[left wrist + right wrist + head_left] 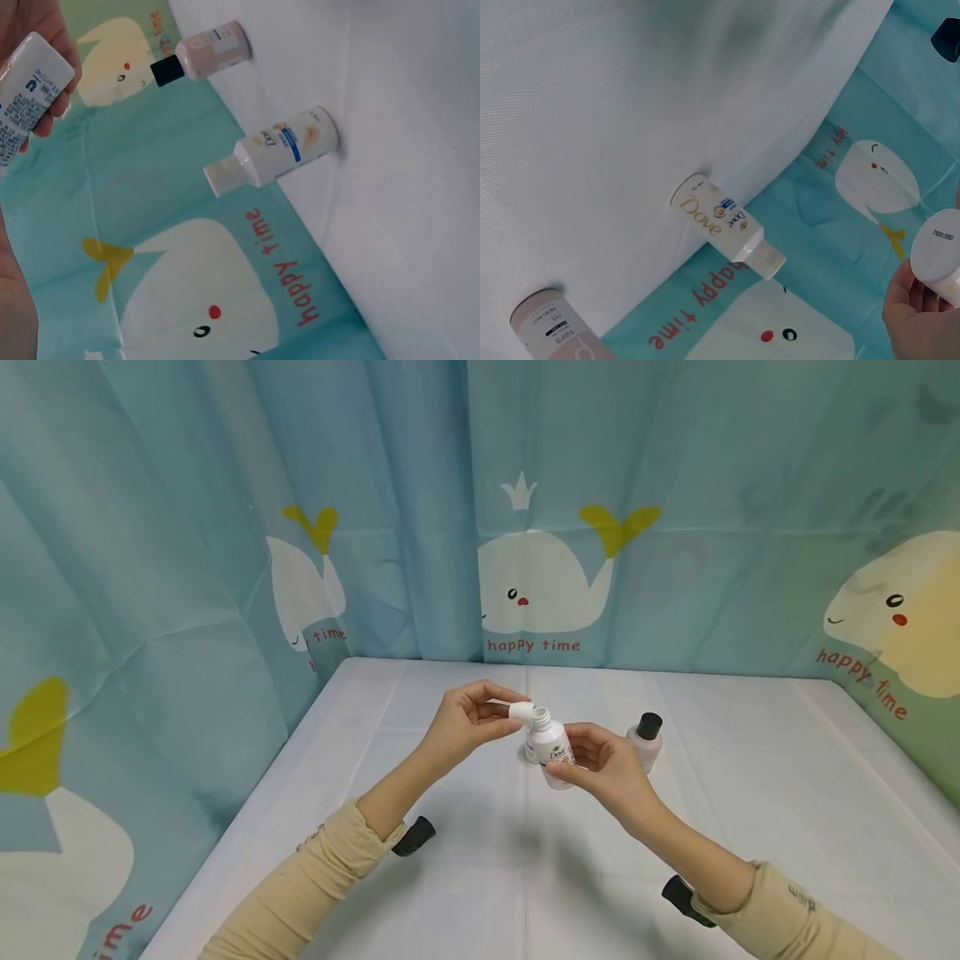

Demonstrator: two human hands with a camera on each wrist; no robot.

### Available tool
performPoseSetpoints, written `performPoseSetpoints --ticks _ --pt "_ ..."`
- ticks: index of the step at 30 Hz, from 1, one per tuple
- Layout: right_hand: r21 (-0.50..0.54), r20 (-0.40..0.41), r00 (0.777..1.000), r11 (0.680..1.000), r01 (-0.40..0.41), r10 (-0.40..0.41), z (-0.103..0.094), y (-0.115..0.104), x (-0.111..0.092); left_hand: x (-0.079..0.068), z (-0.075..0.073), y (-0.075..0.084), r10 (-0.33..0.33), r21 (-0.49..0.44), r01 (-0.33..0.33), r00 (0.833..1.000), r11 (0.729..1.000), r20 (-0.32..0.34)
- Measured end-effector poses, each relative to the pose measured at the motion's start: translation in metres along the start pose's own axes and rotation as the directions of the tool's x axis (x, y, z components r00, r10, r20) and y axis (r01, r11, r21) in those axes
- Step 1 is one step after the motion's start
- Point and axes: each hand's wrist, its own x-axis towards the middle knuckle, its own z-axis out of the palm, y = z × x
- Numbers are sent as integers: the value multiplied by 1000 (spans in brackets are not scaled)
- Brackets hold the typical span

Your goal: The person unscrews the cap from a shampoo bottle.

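Between thumb and fingers, my left hand [468, 718] pinches a white cap [521, 711] beside the uncovered threaded neck of a small white Dove bottle [552, 750]. My right hand [611, 772] grips that bottle around its body, raised above the table and tilted slightly to the left. In the left wrist view the back label of the held bottle [34, 90] shows; the right wrist view shows its round base [937, 251]. A second Dove bottle [289, 146], capped, stands on the table behind the held one, mostly hidden in the head view.
A pinkish bottle with a black cap [645, 747] stands on the table just beyond my right hand. The white-covered table [450, 893] ends at a blue curtain [420, 527] with whale prints. Dark camera mounts [414, 837] hang at both wrists.
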Motion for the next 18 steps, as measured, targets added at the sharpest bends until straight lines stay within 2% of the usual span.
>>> performPoseSetpoints --ticks 5,10,18 --pt "5 14 1000 1000 -16 16 0 0 1 -3 -1 0 -32 -6 33 999 999 40" --pt "10 65 998 1000 -27 26 0 2 -1 -6 -1 -2 -71 5 70 995 998 67" --pt "-40 131 991 999 -13 18 4 3 5 -13 -4 -5 -138 16 138 990 990 24"
